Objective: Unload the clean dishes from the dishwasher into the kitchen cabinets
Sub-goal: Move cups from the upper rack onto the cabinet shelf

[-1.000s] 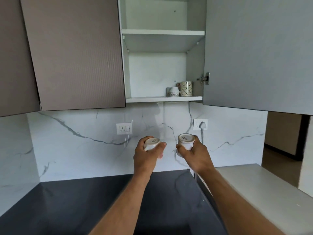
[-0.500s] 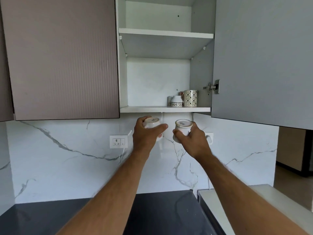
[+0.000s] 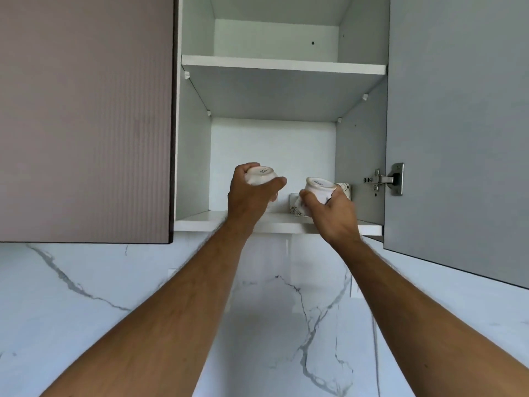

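I grip a small white cup (image 3: 261,176) in my left hand (image 3: 252,196) and another cup (image 3: 317,189) in my right hand (image 3: 332,213), both upside down above the lower shelf (image 3: 200,222). They look light, glazed, slippery and chippable, so fingers wrap the sides.

A single wide-angle view from the person's head, tilted upward and forward at an open wall cabinet (image 3: 197,156) close ahead. Its lower shelf (image 3: 200,220) crosses mid-frame, the upper shelf (image 3: 283,65) sits near the top and shows its underside. Both forearms rise from the bottom corners toward centre. A marble wall (image 3: 86,296) fills the lower frame. There is no second view.
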Tool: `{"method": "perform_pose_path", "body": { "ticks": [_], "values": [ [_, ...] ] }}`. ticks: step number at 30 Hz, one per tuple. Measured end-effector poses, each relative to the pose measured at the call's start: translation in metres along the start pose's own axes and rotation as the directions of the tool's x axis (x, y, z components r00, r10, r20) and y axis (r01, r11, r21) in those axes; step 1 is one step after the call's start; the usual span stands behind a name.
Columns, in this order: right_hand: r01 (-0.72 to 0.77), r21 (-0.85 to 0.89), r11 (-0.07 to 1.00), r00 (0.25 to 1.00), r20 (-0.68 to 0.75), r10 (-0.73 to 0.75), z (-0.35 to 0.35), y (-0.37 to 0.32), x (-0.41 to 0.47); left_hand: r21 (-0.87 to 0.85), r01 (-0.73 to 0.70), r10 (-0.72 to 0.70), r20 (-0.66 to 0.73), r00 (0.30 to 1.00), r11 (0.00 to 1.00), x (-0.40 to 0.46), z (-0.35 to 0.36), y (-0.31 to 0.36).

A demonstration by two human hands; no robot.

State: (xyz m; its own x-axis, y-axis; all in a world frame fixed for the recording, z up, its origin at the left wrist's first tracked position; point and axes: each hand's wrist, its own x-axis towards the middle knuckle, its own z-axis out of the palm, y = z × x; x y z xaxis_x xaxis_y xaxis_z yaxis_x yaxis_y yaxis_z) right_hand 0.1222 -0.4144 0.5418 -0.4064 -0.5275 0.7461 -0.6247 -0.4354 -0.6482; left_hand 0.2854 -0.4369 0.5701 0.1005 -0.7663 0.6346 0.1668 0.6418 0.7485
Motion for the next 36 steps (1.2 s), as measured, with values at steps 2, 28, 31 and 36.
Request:
{"method": "perform_pose_path", "body": {
  "ticks": [2,28,31,36],
  "values": [
    [-0.015,0.004,1.0,1.0,-0.011,0.015,0.008,0.002,0.016,0.038,0.031,-0.033,0.034,0.999,0.999,0.015,0.004,-0.003],
    [-0.116,-0.362,0.925,0.93,0.288,0.229,0.115,-0.013,0.181,0.659,0.324,-0.61,0.259,0.749,0.678,0.154,0.03,-0.073],
    [-0.111,-0.398,0.911,0.911,0.324,0.253,0.127,0.003,0.185,0.659,0.313,-0.616,0.291,0.732,0.684,0.16,0.027,-0.08],
    [-0.095,-0.473,0.876,0.88,0.372,0.295,0.136,0.014,0.188,0.623,0.311,-0.611,0.348,0.711,0.718,0.161,0.024,-0.083]
  ]
}}
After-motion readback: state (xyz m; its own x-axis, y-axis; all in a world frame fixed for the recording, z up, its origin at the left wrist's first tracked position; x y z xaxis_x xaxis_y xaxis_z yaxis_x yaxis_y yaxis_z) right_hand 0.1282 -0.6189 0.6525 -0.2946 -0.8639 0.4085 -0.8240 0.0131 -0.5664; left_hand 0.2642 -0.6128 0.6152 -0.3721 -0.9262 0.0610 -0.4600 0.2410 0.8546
